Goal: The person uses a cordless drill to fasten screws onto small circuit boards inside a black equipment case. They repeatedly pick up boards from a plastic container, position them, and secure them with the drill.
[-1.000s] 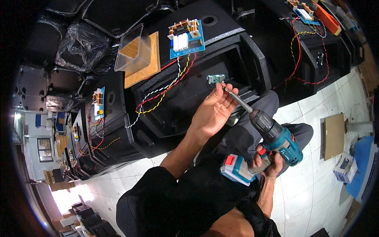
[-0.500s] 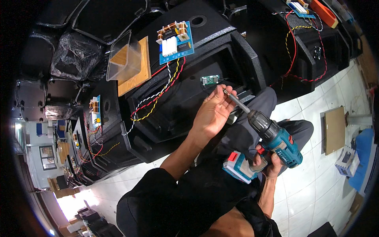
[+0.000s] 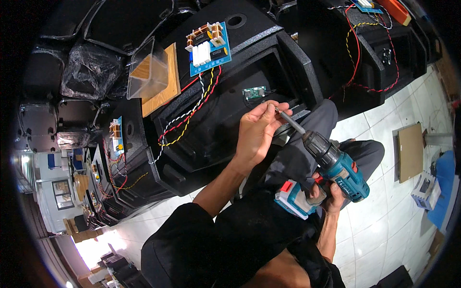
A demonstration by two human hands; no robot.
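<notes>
My right hand (image 3: 332, 196) is wrapped round the grip of a teal and black cordless drill (image 3: 346, 176), its finger by the red trigger. The drill's long grey bit holder (image 3: 294, 123) points up and left. My left hand (image 3: 255, 134) is at the tip of that holder, thumb and fingers pinched together; whatever they hold is too small to make out. Just beyond the fingertips, a small green circuit board (image 3: 254, 92) with thin black wires lies inside the recess of a black speaker cabinet (image 3: 201, 139).
A blue crossover board (image 3: 224, 61) with twisted wires sits on the cabinet, beside a clear plastic bin (image 3: 158, 77) on a wooden board (image 3: 174, 72). More black cabinets with boards stand left and right. An orange-red piece (image 3: 394, 12) lies far right; a brown panel (image 3: 410, 152) is on the tiled floor.
My left hand has turned slightly and its fingertips have drawn closer together at the bit holder's tip. The drill stays almost in place; the view has shifted slightly.
</notes>
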